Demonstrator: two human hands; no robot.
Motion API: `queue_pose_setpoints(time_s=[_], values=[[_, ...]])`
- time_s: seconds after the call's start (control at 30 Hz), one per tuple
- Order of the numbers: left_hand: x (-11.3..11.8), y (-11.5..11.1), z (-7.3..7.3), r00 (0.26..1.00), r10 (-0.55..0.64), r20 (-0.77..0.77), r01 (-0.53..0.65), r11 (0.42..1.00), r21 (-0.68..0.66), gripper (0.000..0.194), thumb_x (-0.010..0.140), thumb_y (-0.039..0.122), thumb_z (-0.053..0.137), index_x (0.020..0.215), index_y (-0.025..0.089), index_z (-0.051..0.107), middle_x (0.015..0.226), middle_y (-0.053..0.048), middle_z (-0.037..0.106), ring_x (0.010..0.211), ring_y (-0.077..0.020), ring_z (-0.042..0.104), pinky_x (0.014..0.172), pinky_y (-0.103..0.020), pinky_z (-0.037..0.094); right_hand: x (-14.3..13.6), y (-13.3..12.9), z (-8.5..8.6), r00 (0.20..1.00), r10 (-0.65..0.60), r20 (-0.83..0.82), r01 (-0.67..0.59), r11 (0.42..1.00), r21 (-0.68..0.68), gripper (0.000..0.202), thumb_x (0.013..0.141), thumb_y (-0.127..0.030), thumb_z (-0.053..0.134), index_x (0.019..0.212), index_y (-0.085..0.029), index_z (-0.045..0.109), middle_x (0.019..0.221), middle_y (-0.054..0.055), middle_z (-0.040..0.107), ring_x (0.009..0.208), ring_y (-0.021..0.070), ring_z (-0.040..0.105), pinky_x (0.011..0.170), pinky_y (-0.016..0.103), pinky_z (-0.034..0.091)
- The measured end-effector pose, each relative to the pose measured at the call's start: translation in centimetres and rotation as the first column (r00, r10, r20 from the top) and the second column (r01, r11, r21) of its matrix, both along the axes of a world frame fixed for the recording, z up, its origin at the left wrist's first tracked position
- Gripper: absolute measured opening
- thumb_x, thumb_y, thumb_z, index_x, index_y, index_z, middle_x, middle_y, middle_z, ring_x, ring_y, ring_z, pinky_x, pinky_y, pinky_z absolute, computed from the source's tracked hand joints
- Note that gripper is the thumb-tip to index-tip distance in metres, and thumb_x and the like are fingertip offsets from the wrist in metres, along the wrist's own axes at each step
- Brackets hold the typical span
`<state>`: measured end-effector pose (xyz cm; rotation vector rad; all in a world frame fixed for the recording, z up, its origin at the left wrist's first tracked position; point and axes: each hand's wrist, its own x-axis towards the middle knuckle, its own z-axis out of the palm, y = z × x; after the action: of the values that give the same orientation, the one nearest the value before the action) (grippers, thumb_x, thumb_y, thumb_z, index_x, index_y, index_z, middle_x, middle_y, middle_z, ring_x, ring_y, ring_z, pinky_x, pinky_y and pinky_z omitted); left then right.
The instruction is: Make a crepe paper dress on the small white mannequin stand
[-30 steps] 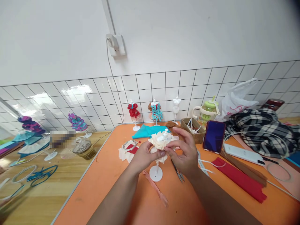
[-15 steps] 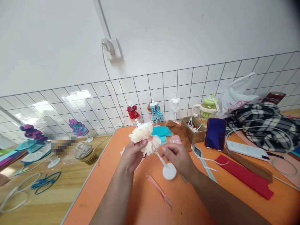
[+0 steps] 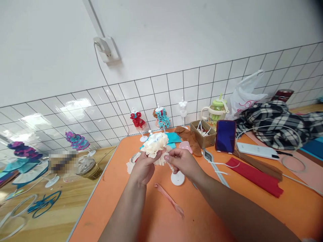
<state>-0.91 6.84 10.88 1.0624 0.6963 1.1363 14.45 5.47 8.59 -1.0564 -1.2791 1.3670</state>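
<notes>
A small white dress form (image 3: pixel 158 136), wrapped in cream ruffles (image 3: pixel 154 148), tilts leftward over the orange tabletop (image 3: pixel 113 188).

No legible text, brand or number. Closest candidate: pink curly print on the crumpled white plastic bag (image 3: pixel 246 90) by the tiled wall; too small and creased to tell letters from pattern. Upright dark-screened phone in a reddish case (image 3: pixel 225 136): screen shows nothing I can read. Flat white rectangular device with a dark end (image 3: pixel 256 150): any marking too small to make out.
</notes>
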Motion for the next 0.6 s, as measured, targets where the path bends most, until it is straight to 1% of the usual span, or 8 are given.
queue_pose_setpoints(time_s=[0.13, 0.23, 0.3, 0.37, 0.43, 0.5, 0.53, 0.6], values=[[-0.4, 0.6, -0.5, 0.999, 0.022, 0.043, -0.019, 0.998, -0.057, 0.028, 0.07, 0.023, 0.075, 0.096, 0.014, 0.067, 0.084, -0.006, 0.068, 0.066, -0.0141, 0.059, 0.065, -0.026, 0.043, 0.2, 0.4, 0.0, 0.937, -0.193, 0.291, 0.116, 0.958, 0.262, 0.018, 0.073, -0.036, 0.064, 0.068, -0.018, 0.061, 0.059, -0.003, 0.055, 0.053, 0.0098, 0.048, 0.049, 0.022, 0.038], [-0.4, 0.9, -0.6, 0.998, 0.038, 0.056, -0.032, 0.994, -0.103, 0.028, 0.072, 0.027, 0.073, 0.095, 0.014, 0.066, 0.077, -0.005, 0.067, 0.058, -0.0126, 0.057, 0.056, -0.024, 0.041, 0.4, 0.7, -0.4, 0.891, -0.273, 0.364, 0.121, 0.913, 0.389, 0.007, 0.072, -0.025, 0.061, 0.076, -0.02, 0.06, 0.064, -0.004, 0.057, 0.055, 0.0094, 0.048, 0.052, 0.021, 0.037], [-0.3, 1.0, -0.5, 0.997, 0.056, 0.057, -0.048, 0.99, -0.133, 0.028, 0.073, 0.032, 0.072, 0.093, 0.014, 0.066, 0.073, -0.004, 0.066, 0.056, -0.0129, 0.056, 0.051, -0.023, 0.038, 0.5, 0.5, -0.7, 0.864, -0.343, 0.368, 0.138, 0.865, 0.482, 0.01, 0.072, -0.021, 0.059, 0.082, -0.021, 0.056, 0.065, -0.005, 0.054, 0.056, 0.0098, 0.048, 0.052, 0.021, 0.036], [-0.3, 1.0, -0.4, 0.995, 0.073, 0.063, -0.063, 0.987, -0.148, 0.029, 0.074, 0.034, 0.071, 0.094, 0.013, 0.065, 0.074, -0.004, 0.066, 0.056, -0.0132, 0.057, 0.049, -0.023, 0.037, 0.5, 0.1, -0.9, 0.828, -0.443, 0.343, 0.144, 0.76, 0.634, 0.016, 0.073, -0.016, 0.055, 0.088, -0.021, 0.056, 0.067, -0.003, 0.053, 0.06, 0.0111, 0.049, 0.055, 0.022, 0.038], [-0.2, 0.9, -0.3, 0.993, 0.08, 0.083, -0.066, 0.986, -0.15, 0.029, 0.073, 0.031, 0.072, 0.094, 0.013, 0.065, 0.078, -0.005, 0.066, 0.059, -0.0132, 0.058, 0.05, -0.023, 0.039, 0.4, -0.4, -0.9, 0.775, -0.556, 0.3, 0.092, 0.57, 0.817, 0.025, 0.074, -0.013, 0.053, 0.097, -0.022, 0.059, 0.075, 0.0, 0.056, 0.067, 0.0133, 0.051, 0.061, 0.024, 0.04], [-0.1, 0.7, -0.3, 0.992, 0.071, 0.103, -0.055, 0.987, -0.15, 0.026, 0.071, 0.027, 0.073, 0.092, 0.012, 0.065, 0.079, -0.004, 0.065, 0.061, -0.0132, 0.059, 0.052, -0.023, 0.041, 0.4, -0.7, -0.8, 0.703, -0.66, 0.266, 0.005, 0.379, 0.925, 0.029, 0.076, -0.013, 0.055, 0.102, -0.025, 0.062, 0.084, 0.003, 0.059, 0.073, 0.015, 0.051, 0.066, 0.027, 0.041], [0.0, 0.5, -0.2, 0.992, 0.063, 0.105, -0.047, 0.987, -0.153, 0.026, 0.071, 0.026, 0.074, 0.09, 0.012, 0.065, 0.077, -0.004, 0.065, 0.061, -0.0132, 0.059, 0.053, -0.023, 0.042, 0.4, -0.8, -0.8, 0.666, -0.7, 0.258, -0.033, 0.318, 0.948, 0.028, 0.078, -0.014, 0.057, 0.102, -0.028, 0.064, 0.088, 0.003, 0.059, 0.075, 0.0154, 0.051, 0.069, 0.027, 0.041], [0.2, 0.2, -0.1, 0.995, 0.051, 0.089, -0.036, 0.986, -0.164, 0.027, 0.069, 0.026, 0.075, 0.089, 0.012, 0.064, 0.073, -0.003, 0.063, 0.059, -0.0128, 0.058, 0.053, -0.023, 0.042, 0.4, -0.7, -0.8, 0.604, -0.759, 0.244, -0.075, 0.251, 0.965, 0.023, 0.08, -0.017, 0.06, 0.099, -0.03, 0.066, 0.095, 0.003, 0.061, 0.076, 0.0148, 0.05, 0.071, 0.028, 0.04]])
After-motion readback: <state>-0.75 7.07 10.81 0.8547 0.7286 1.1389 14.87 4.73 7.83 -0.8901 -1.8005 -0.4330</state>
